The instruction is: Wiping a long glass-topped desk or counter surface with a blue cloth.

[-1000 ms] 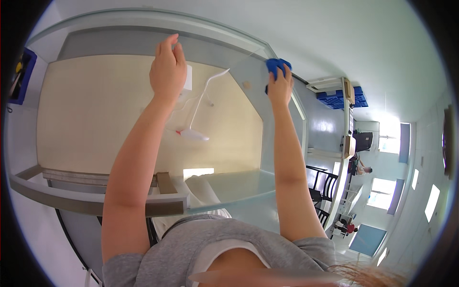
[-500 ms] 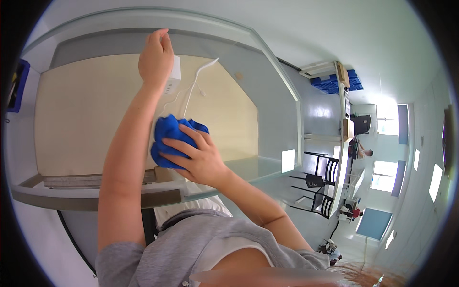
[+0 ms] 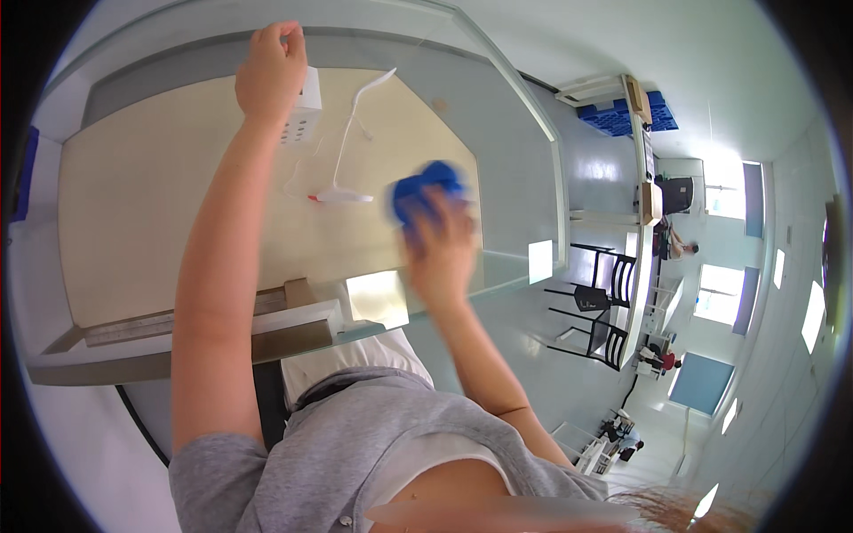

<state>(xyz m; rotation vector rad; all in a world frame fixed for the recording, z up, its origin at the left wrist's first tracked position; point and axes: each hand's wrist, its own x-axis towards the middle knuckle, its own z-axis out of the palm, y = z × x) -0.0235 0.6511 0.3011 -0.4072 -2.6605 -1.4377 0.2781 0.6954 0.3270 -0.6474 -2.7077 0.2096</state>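
My right hand point(image 3: 444, 253), smeared by motion, grips a bunched blue cloth point(image 3: 428, 188) over the right part of the cream-coloured tabletop point(image 3: 178, 204). To the left of it stands a slim white desk lamp point(image 3: 345, 194) with a flat base, a thin curved stem and a small red spot at the base. My left hand point(image 3: 271, 78) is stretched out to the far side with its fingers curled in. It is up against a white box with holes point(image 3: 304, 111). What its fingers close on is hidden.
A clear glass panel point(image 3: 524, 107) borders the table at the right. A thin white cable point(image 3: 298, 173) trails near the lamp. Along the near left edge runs a grey ledge point(image 3: 178, 327). Black chairs point(image 3: 604, 306) and distant people are off to the right.
My right hand has carried the blue cloth to the right and away from me, uncovering the lamp's base. The left hand stays by the white box, more of whose holes now show.
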